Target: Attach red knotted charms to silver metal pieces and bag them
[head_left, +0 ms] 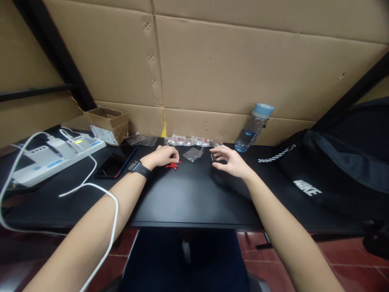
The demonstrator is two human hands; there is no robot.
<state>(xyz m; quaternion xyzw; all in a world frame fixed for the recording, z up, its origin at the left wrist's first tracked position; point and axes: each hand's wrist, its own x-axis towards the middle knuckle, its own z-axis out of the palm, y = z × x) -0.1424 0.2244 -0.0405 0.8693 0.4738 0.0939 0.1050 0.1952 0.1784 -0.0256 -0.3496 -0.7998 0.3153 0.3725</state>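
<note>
My left hand (167, 155), with a dark watch on its wrist, is closed with its fingertips down at a small bundle of red cords (172, 166) on the black table. It appears to pinch one of them, though the fingers partly hide the contact. My right hand (228, 161) is curved above the table to the right, thumb and fingers around a small clear piece (212, 157) seen nearly edge-on. Between the hands lies a flat clear plastic bag (193, 154). Behind it runs a row of small clear-wrapped packets (189, 141) with red bits inside.
A water bottle (251, 129) leans against the cardboard wall. At left are a phone (112, 165), a white power strip (59, 162), an open cardboard box (111, 125) and plastic bags (142, 140). A white cable (113, 227) crosses my left forearm. A black backpack (334, 162) fills the right.
</note>
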